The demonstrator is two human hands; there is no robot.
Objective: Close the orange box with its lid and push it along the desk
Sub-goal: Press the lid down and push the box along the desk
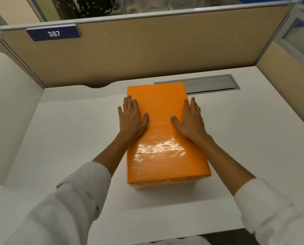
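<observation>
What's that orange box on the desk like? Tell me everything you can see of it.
The orange box is a tall rectangular carton wrapped in glossy, slightly wrinkled film that catches the light near its front. Its lid is on, and a seam shows low on the near face. It stands flat on the white desk, long side running away from the person, its far end hiding part of a grey cable hatch. The left hand and right hand lie flat on its top edges.

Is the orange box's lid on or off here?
On: the lid covers the orange box, both hands flat on top.
</observation>
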